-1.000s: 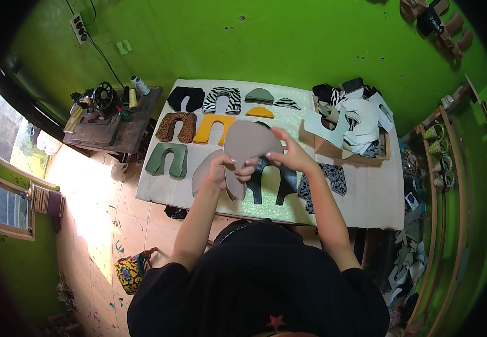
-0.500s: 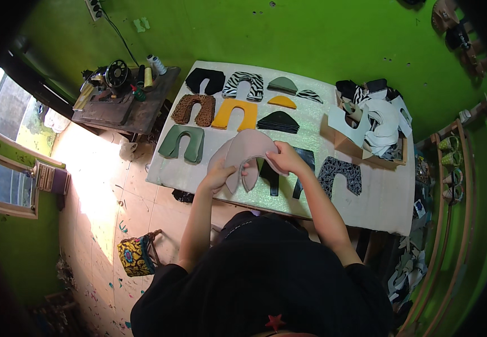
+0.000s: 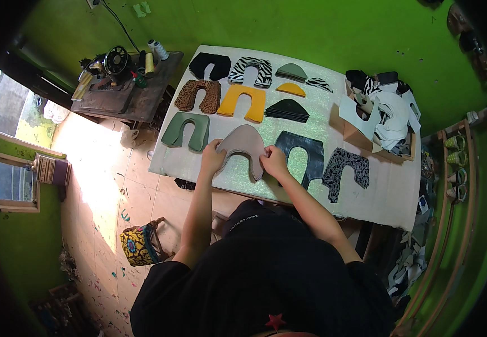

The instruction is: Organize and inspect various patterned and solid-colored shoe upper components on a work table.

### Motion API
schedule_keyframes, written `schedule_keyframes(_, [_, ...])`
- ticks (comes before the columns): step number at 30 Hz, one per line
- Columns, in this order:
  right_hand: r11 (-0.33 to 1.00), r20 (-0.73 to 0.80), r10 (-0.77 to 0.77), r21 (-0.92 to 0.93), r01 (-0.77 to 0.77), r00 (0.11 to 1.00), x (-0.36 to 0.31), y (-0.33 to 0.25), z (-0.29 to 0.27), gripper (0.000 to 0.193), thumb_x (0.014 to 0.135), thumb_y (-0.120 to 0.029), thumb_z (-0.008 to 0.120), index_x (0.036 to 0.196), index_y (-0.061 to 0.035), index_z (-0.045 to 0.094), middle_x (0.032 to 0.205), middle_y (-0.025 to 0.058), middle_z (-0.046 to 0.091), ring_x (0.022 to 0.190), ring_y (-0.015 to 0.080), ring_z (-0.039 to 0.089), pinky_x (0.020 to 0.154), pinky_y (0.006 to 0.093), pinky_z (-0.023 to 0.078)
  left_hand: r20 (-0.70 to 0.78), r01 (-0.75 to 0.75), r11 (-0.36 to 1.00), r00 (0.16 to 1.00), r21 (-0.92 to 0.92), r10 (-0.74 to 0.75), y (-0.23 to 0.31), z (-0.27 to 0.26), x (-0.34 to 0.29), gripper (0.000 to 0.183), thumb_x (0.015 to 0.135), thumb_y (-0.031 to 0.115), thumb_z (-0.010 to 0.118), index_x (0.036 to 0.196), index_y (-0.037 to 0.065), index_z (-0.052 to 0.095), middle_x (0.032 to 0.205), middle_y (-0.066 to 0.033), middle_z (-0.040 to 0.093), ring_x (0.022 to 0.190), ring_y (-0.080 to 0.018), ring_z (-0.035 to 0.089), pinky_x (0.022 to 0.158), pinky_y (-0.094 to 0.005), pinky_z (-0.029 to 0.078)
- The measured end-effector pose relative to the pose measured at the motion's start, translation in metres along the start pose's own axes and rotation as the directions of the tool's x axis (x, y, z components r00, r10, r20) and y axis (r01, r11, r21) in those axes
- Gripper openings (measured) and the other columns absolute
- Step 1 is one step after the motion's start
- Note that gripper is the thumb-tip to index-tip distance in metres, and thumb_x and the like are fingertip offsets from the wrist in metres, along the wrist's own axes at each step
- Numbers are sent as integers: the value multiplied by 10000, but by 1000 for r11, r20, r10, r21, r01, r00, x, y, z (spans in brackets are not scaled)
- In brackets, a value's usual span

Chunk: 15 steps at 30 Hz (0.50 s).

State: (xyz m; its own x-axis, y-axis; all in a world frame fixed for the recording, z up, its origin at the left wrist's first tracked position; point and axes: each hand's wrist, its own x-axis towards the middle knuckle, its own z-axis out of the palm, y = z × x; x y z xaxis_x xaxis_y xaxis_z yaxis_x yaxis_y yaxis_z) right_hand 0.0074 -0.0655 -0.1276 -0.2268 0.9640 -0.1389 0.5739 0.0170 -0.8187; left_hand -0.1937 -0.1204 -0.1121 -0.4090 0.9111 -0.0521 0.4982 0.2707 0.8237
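Pinching a beige U-shaped stack (image 3: 244, 136) by both sides with left hand (image 3: 213, 158) and right hand (image 3: 275, 162), not yet let go, over the table (image 3: 387, 191) between green cutouts (image 3: 173, 133) and glossy black cutouts (image 3: 301, 140), already laid out like yellow cutouts (image 3: 243, 90) behind.

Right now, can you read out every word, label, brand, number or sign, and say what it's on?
Nothing reads clearly.
Pale lettering on the black clothing: too small and blurred.
Red star against that clothing: no readable text.
Boxlike purple item by the window: any print too small.
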Motion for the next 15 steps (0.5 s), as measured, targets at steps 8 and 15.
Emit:
schedule_keyframes(8, [999, -66, -12, 45, 15, 998, -10, -1, 5, 205, 669, -79, 609, 837, 29, 565, 701, 165, 581, 667, 296, 582, 641, 359, 454, -21, 20, 1000, 1000, 3, -20, -4, 2, -3, 274, 682, 61, 626, 948, 4, 592, 845, -169, 633, 781, -291, 616, 708, -336, 458])
schedule_keyframes(15, [997, -82, -39, 68, 45, 996, -10, -1, 4, 187, 675, -51, 600, 834, 30, 542, 694, 169, 569, 670, 303, 573, 637, 365, 449, -65, -6, 1000, 998, -11, 5, -7, 7, -3, 298, 688, 42, 620, 978, -1, 569, 863, -180, 625, 805, -301, 613, 718, -340, 458])
